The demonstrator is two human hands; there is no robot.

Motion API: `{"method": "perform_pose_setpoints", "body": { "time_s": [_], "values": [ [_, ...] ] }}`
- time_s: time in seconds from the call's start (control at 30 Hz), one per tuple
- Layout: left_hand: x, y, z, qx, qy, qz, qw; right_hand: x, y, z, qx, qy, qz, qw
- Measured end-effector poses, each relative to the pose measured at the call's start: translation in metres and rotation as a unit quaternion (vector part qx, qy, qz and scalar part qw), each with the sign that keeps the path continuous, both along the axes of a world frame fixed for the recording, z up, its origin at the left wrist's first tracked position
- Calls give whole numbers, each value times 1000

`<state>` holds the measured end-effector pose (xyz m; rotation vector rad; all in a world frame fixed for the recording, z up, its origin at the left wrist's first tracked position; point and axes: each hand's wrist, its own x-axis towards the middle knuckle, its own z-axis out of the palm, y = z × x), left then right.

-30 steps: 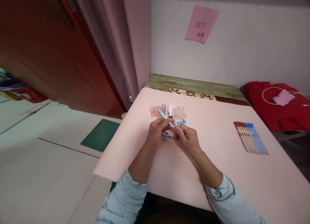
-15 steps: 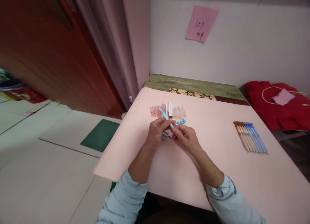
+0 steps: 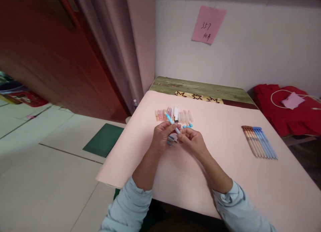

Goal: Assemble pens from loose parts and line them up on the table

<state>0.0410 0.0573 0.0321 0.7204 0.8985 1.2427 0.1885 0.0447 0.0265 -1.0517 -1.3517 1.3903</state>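
Note:
Between both hands I hold a slim light-blue pen [image 3: 169,117], slanted with its bright blue end up and to the left. My left hand [image 3: 162,134] pinches its middle. The fingers of my right hand [image 3: 190,139] close round its lower end. Just beyond my hands lie a row of pinkish pen barrels [image 3: 161,115], several white refills [image 3: 176,113] with dark tips and some pale clear barrels [image 3: 186,117]. A few small blue pieces [image 3: 188,126] sit near my right fingers. Beneath my hands are bluish parts [image 3: 170,142], partly hidden.
Brown and blue pens [image 3: 259,142] lie in a neat row on the right of the pink-covered table [image 3: 225,178]. A red cloth [image 3: 281,108] with a white cable is beyond the right edge. A green mat [image 3: 104,140] lies on the floor at left.
Both hands stay nearly in place, still gripping the blue pen. Its upper end has shifted very slightly left. The row of finished-looking pens at right has not moved.

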Motion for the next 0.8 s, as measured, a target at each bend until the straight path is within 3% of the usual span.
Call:
{"method": "perform_pose_setpoints", "body": {
  "time_s": [0.1,0.33,0.47,0.6,0.7,0.8],
  "values": [
    [0,0,0,-1,25,1,1000,0,2,-4,19,-27,-34,999],
    [-1,-1,0,15,27,-25,999,0,-1,-2,22,-27,15,999],
    [0,0,-1,20,9,-17,1000,0,-1,1,32,-49,2,998],
    [-1,4,-4,9,-37,43,998,27,12,1,96,-135,-124,978],
    [-2,7,-6,-3,-49,70,996,61,25,-1,112,-211,-286,928],
    [-1,7,-7,-7,-26,42,999,84,33,-4,64,-352,-278,892]
  ]
}}
